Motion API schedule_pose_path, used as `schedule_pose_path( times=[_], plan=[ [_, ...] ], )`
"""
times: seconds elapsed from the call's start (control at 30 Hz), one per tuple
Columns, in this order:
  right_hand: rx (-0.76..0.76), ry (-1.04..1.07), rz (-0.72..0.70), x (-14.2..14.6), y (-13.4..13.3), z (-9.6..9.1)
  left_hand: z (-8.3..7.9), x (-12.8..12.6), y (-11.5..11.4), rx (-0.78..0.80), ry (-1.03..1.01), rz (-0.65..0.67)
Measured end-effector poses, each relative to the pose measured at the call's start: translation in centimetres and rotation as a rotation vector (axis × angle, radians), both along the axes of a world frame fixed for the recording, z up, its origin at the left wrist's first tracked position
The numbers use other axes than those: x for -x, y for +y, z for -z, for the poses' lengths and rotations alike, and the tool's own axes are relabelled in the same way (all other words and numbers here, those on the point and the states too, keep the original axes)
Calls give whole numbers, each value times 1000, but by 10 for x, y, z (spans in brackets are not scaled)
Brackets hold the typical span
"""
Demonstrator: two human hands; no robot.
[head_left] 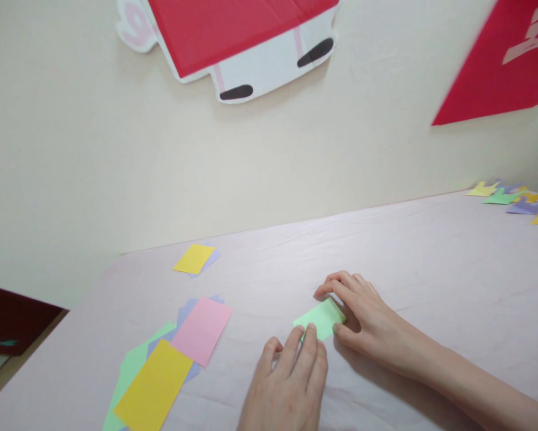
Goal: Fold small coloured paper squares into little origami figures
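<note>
A small light green piece of paper [319,318] lies on the pale cloth-covered table, and its right end looks slightly raised. My left hand [291,377] is palm down, its fingertips resting on the near edge of the green paper, holding nothing. At the paper's right end is my right hand [367,317], thumb and fingers spread apart. The thumb is at the near right corner, while the curled fingers arch beyond the far edge. Whether the right fingertips touch the paper, I cannot tell.
Left of my hands lies an overlapping pile with a yellow sheet [154,386], a pink sheet [202,330] and green and purple ones. Behind it sits a smaller yellow sheet [194,258] over purple paper. Several cut paper crowns [525,205] lie far right, by the wall [251,167].
</note>
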State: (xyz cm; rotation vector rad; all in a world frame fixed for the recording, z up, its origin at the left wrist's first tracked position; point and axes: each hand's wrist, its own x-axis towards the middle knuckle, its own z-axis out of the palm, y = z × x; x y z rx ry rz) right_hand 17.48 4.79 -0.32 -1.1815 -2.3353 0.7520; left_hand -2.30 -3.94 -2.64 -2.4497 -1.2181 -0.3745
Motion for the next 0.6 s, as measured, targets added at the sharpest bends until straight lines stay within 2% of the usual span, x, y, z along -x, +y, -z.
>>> schedule_pose_path(
  times=[0.17, 0.37, 0.6],
  plan=[
    [7, 65, -3, -10, 8, 5, -13, -1, 4, 91, 36, 59],
    [32, 153, 16, -9, 5, 5, -18, -12, 3, 207, -23, -27],
    [-62, 49, 35, 1, -3, -1, -24, -13, -2, 306, -69, -73]
  ],
)
